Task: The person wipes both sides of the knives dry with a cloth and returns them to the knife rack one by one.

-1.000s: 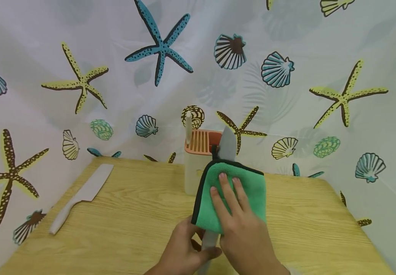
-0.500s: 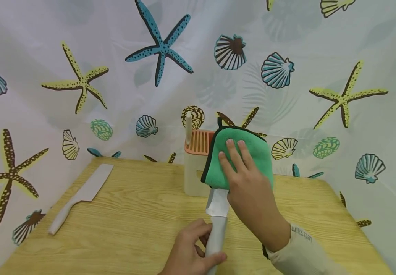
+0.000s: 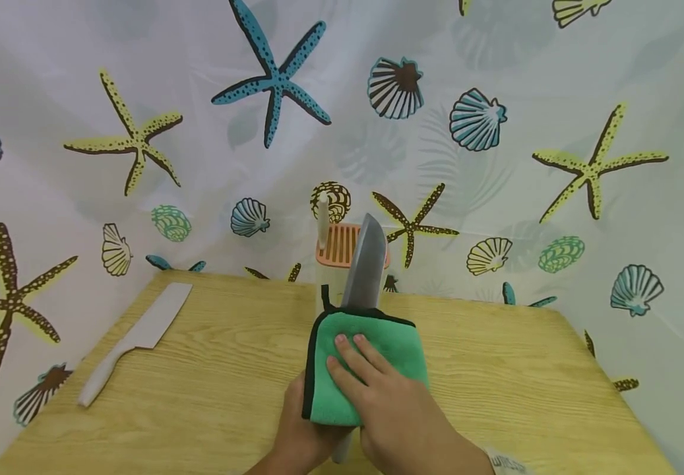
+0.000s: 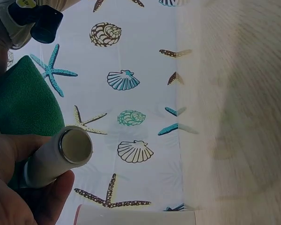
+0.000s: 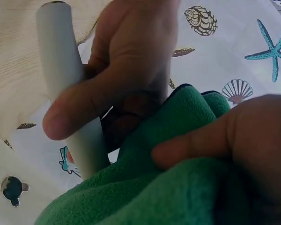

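Observation:
A chef's knife [image 3: 367, 267] is held upright over the table, its bare blade tip pointing up and away from me. My left hand [image 3: 300, 429] grips its pale handle [image 5: 65, 61], largely behind the cloth in the head view; the handle's round butt shows in the left wrist view. A green cloth [image 3: 401, 340] with black edging is folded over the lower blade and hides where blade meets handle. On top of it lie the fingers of my right hand [image 3: 404, 412], while its thumb presses the cloth from the other side in the right wrist view.
A white cleaver [image 3: 148, 326] lies on the left of the wooden table [image 3: 235, 330]. Behind the held blade stands a cream knife holder [image 3: 338, 254] with a slotted orange top and a pale handle [image 3: 322, 221] upright in it. A patterned curtain [image 3: 199, 165] surrounds the table.
The cloth and right hand first slid up over the blade tip, then back down toward the handle, baring the upper blade. The knife has shifted slightly left; the left hand keeps its grip.

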{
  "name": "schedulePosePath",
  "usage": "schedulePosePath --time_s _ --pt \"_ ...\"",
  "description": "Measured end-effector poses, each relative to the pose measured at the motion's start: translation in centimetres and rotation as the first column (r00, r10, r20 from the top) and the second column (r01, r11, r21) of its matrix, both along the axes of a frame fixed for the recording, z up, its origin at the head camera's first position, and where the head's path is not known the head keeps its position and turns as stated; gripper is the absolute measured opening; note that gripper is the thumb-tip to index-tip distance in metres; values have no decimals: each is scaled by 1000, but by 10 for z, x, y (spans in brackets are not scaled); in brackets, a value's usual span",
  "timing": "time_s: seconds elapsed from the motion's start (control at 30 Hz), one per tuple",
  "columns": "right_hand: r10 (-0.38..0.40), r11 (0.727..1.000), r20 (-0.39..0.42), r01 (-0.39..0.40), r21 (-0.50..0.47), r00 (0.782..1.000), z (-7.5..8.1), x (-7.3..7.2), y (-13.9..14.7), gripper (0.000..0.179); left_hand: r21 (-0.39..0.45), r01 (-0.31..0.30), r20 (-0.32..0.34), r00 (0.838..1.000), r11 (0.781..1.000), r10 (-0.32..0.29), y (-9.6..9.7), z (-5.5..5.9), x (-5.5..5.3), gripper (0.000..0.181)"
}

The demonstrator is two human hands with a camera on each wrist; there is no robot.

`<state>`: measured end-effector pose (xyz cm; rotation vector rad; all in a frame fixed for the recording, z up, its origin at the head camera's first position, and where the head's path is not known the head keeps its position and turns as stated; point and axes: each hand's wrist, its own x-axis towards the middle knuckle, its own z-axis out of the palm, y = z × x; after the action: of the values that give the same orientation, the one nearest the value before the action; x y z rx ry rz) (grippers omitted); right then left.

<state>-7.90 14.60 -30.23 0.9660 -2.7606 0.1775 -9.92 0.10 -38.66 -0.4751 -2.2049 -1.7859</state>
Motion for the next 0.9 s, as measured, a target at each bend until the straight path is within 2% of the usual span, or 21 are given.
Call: schedulePosePath --time_s 0.1,0.2,0.27,0.33,0.47,0.6,0.73,0.83,0.9 --pt "-6 1000 13 6 -10 1000 3 2 -1 75 26 22 -23 1000 999 -22 -1 -1 0 46" --pt "-53 996 5 53 -72 999 9 0 -1 80 21 78 2 997 997 -78 -2 1 2 47" --pt "-98 990 -38 94 -107 994 15 -5 0 84 -11 117 30 993 993 -117 -3 3 3 40" --pt "-155 981 -76 145 -129 985 22 -11 3 85 -44 159 43 987 986 -157 -3 4 6 35" --pt "-249 963 -159 226 -150 955 31 -34 18 81 -84 204 70 978 975 -199 -4 3 10 29" --pt "-299 944 -158 268 -194 941 32 -53 38 77 -77 231 83 971 970 -224 -6 -2 15 28" --pt "-322 932 -92 299 -207 942 35 -66 57 74 -59 264 92 962 963 -258 -8 -7 18 27" --pt "-314 927 -22 302 -221 949 39 -72 72 74 -21 301 158 943 953 -294 -10 -9 19 30" --pt "-316 920 -10 304 -247 949 40 -71 81 74 6 319 218 925 948 -312 -10 -10 19 32"
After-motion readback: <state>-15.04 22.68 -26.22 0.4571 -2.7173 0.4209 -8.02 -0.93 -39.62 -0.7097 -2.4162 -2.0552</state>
